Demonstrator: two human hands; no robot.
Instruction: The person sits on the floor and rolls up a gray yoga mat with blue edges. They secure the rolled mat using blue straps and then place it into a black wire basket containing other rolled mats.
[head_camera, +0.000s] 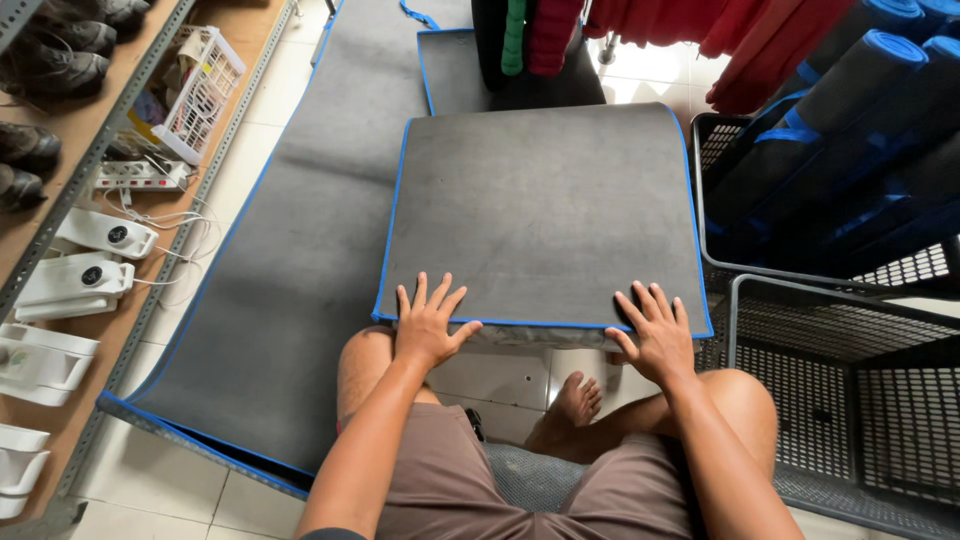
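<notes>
surface: white tile floor (262, 100) | on it: long grey blue-edged mat (290, 270) at 9 o'clock | black mesh crates (850, 400) at 3–4 | metal shelf rack (130, 120) at 10 | bare foot (572, 405) at 6

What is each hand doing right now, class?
Left hand: open, flat on the grey mat, holding nothing.
Right hand: open, fingers spread on the mat's near edge, holding nothing.

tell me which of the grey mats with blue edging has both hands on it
The mat lying directly before the person: left hand and right hand press flat on its near edge. The long mat alongside lies untouched.
</notes>
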